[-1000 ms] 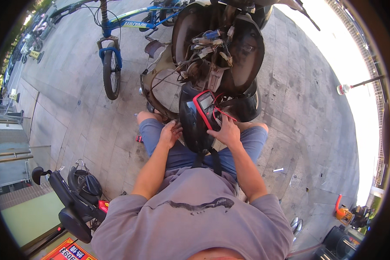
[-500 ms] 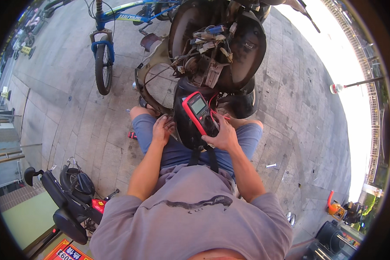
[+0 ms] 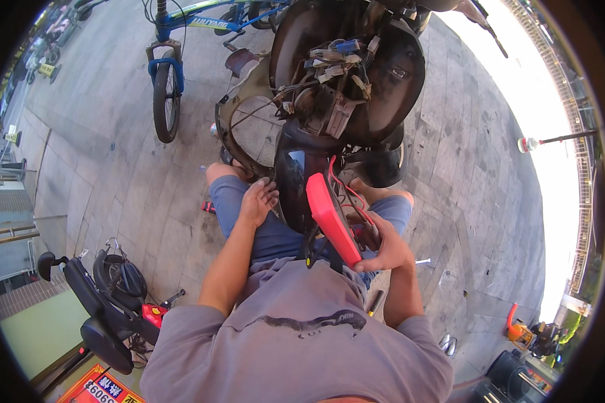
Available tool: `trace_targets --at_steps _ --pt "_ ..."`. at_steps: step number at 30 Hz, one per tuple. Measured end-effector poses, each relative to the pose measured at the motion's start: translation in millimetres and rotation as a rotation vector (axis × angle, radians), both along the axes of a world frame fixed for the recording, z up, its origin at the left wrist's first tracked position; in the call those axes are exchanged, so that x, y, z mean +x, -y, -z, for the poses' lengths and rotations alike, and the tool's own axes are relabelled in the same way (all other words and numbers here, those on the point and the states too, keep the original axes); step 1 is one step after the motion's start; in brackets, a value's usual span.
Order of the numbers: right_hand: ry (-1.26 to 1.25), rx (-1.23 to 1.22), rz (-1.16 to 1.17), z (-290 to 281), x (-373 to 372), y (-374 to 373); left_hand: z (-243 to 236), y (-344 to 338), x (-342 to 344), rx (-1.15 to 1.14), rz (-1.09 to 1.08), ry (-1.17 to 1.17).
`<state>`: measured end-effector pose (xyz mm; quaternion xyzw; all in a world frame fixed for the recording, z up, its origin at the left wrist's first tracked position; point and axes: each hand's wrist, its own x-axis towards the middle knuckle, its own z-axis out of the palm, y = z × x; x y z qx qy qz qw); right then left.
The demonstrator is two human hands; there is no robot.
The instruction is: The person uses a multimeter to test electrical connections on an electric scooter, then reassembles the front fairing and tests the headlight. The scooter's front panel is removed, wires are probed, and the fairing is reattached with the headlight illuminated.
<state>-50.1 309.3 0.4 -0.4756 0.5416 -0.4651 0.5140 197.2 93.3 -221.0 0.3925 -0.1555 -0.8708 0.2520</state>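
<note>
The ground is laid with grey rectangular stone slabs, marked in places by dark blotches. The open-air scene is lit by daylight; at the right, a broad strip of ground is bleached nearly white (its surface detail is lost in the glare) and is bordered by a long brownish barred strip. At the lower left, a flat pale green panel is seen beside a brown brick-patterned band. A blue-framed bicycle is stood at the upper left.
</note>
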Motion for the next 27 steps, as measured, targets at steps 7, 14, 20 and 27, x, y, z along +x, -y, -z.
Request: trace_targets --at_steps 7,14,20,27 --pt "0.397 -0.324 -0.245 -16 -9 -12 -5 -1 0 0.025 -0.006 0.004" --pt "0.517 -0.485 0.188 -21 -20 -43 -5 0 0 0.05 -0.034 -0.005" --pt "0.497 -0.655 0.554 -27 -36 -73 -4 1 0 0.044 -0.028 -0.008" --pt "0.439 -0.742 0.779 -27 -54 -117 -4 1 -2 0.06 -0.025 -0.017"
